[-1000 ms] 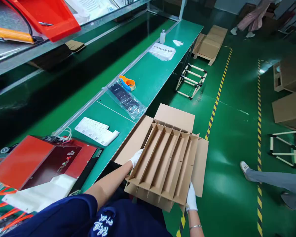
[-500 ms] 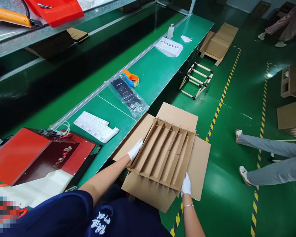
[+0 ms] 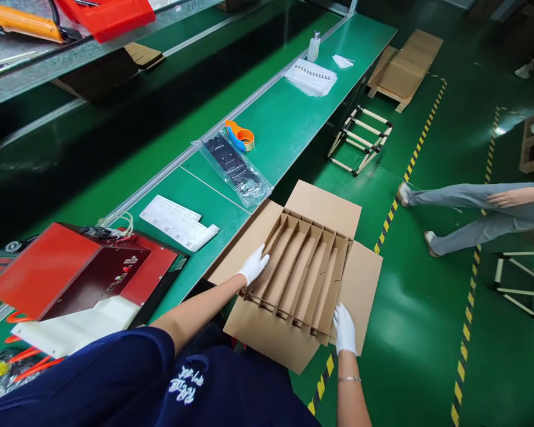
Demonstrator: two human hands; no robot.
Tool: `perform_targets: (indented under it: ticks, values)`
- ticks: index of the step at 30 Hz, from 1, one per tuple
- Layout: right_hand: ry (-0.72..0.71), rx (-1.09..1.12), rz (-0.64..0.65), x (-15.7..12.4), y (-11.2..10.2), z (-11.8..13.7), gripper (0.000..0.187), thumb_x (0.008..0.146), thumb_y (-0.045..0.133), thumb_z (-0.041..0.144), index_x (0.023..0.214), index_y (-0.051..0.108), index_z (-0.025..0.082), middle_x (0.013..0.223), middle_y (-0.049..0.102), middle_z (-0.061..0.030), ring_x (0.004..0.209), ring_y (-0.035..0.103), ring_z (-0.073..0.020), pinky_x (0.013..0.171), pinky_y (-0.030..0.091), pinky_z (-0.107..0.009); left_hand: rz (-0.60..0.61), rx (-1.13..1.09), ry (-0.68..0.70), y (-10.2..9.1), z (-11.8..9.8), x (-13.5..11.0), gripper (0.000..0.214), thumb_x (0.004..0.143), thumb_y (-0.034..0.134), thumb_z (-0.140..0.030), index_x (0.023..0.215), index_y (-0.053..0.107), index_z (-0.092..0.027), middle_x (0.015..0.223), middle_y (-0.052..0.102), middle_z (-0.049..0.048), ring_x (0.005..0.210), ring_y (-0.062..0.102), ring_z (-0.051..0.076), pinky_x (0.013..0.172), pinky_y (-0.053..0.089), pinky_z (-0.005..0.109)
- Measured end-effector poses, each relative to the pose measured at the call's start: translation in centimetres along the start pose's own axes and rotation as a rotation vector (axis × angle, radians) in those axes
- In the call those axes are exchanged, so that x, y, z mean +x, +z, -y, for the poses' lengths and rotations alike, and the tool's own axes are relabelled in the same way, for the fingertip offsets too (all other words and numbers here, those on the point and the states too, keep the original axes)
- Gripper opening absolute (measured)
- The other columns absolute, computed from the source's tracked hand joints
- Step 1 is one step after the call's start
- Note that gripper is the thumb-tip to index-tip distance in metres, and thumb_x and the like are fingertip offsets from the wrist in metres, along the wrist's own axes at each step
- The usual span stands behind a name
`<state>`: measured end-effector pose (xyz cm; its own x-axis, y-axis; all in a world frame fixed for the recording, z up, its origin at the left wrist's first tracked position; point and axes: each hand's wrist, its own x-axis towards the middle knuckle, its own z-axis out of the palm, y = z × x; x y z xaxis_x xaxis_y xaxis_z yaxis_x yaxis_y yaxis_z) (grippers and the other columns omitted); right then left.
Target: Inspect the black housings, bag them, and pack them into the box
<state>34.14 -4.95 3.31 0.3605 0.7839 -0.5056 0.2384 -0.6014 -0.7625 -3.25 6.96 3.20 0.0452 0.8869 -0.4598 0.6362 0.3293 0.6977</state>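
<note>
A cardboard divider [image 3: 303,267] with long parallel slots sits in an open cardboard carton [image 3: 267,341] whose flaps are spread outward. My left hand [image 3: 254,265], in a white glove, is at the divider's left edge with its fingers stretched out and apart. On the right side, my right hand [image 3: 344,328], also gloved, lies with extended fingers along the divider's near right corner, beside the right flap. Whether the fingertips press on the cardboard is hard to tell. The divider's lower edges are hidden inside the carton.
The green workbench [image 3: 289,145] holds a tape dispenser [image 3: 240,136], a bagged black part [image 3: 235,169], a label sheet [image 3: 178,222] and a red machine [image 3: 84,273]. A person in grey trousers [image 3: 485,207] walks at right. A tube frame [image 3: 360,139] stands on the floor.
The divider sits lower in the carton. My left hand has shifted up along its edge, and both hands have loosened. The person at right has stepped farther up the aisle.
</note>
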Motion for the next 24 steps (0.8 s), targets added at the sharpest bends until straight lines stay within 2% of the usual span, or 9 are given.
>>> perform_targets:
  ticks: [2,3,5,7,9,14,19,22,24]
  values:
    - [-0.02,-0.068,-0.094,-2.9,0.4,0.0,0.086,0.092,0.025,0.068,0.15,0.041,0.007,0.147,0.049,-0.0189,0.135,0.053,-0.0231,0.116,0.044,-0.042,0.01,0.046,0.089,-0.6,0.6,-3.6,0.065,0.101,0.034,-0.044,0.155,0.032,-0.009,0.165,0.031,0.018,0.155,0.024,0.031,0.127,0.018,0.05]
    - [-0.045,-0.112,-0.121,-4.4,0.9,-0.2,0.087,0.092,0.026,0.069,0.15,0.04,0.006,0.15,0.046,-0.0184,0.14,0.047,-0.0236,0.122,0.037,-0.043,0.053,0.071,0.154,-0.7,0.9,-5.4,0.065,0.097,0.045,-0.045,0.152,0.039,-0.011,0.163,0.035,0.0166,0.154,0.026,0.031,0.127,0.017,0.048]
    - [-0.119,-0.212,-0.115,-6.9,2.2,-0.4,0.089,0.085,0.042,0.073,0.144,0.048,0.007,0.151,0.045,-0.0176,0.146,0.038,-0.0274,0.128,0.024,-0.046,0.206,0.209,0.361,-0.6,1.4,-8.4,0.064,0.088,0.065,-0.044,0.144,0.051,-0.017,0.156,0.047,0.0136,0.15,0.034,0.032,0.127,0.02,0.047]
    - [-0.196,-0.314,-0.071,-8.0,3.4,-0.6,0.09,0.074,0.059,0.073,0.135,0.057,0.007,0.148,0.048,-0.0181,0.148,0.032,-0.0322,0.128,0.019,-0.05,0.334,0.415,0.563,-0.2,1.7,-9.7,0.06,0.086,0.07,-0.035,0.142,0.055,-0.02,0.151,0.053,0.0132,0.146,0.04,0.033,0.124,0.025,0.051]
    - [-0.258,-0.4,-0.026,-7.5,4.0,-0.7,0.085,0.07,0.065,0.07,0.129,0.062,0.01,0.145,0.051,-0.0175,0.149,0.029,-0.0341,0.127,0.016,-0.054,0.384,0.56,0.656,0.4,1.8,-9.2,0.057,0.089,0.068,-0.028,0.143,0.052,-0.02,0.152,0.052,0.015,0.146,0.04,0.035,0.121,0.027,0.055]
    - [-0.33,-0.536,0.086,-3.6,3.6,-1.2,0.073,0.078,0.056,0.065,0.127,0.064,0.012,0.146,0.052,-0.0147,0.146,0.036,-0.0301,0.127,0.017,-0.051,0.435,0.619,0.614,1.9,2.1,-6.6,0.068,0.084,0.075,-0.032,0.146,0.05,-0.021,0.156,0.047,0.0155,0.147,0.036,0.038,0.118,0.027,0.055]
    - [-0.31,-0.634,0.145,-2.6,4.8,-1.7,0.062,0.087,0.046,0.054,0.128,0.065,0.012,0.145,0.052,-0.015,0.141,0.042,-0.0286,0.123,0.025,-0.049,0.454,0.671,0.512,3.1,2.9,-7.0,0.079,0.08,0.073,-0.045,0.148,0.048,-0.012,0.16,0.039,0.0213,0.144,0.036,0.046,0.117,0.022,0.059]
    - [-0.281,-0.694,0.089,-3.0,5.9,-1.1,0.065,0.092,0.037,0.051,0.138,0.059,0.01,0.151,0.046,-0.0156,0.149,0.028,-0.0324,0.125,0.015,-0.054,0.465,0.688,0.46,3.7,3.7,-7.0,0.075,0.083,0.068,-0.042,0.149,0.048,-0.015,0.162,0.037,0.0186,0.141,0.041,0.044,0.116,0.025,0.056]
    - [-0.267,-0.729,0.068,-3.3,6.5,-0.7,0.067,0.095,0.032,0.05,0.144,0.053,0.01,0.157,0.037,-0.0143,0.153,0.018,-0.0318,0.125,0.013,-0.054,0.477,0.696,0.432,4.0,4.0,-6.7,0.07,0.084,0.066,-0.039,0.149,0.049,-0.019,0.162,0.037,0.0154,0.141,0.042,0.043,0.115,0.027,0.054]
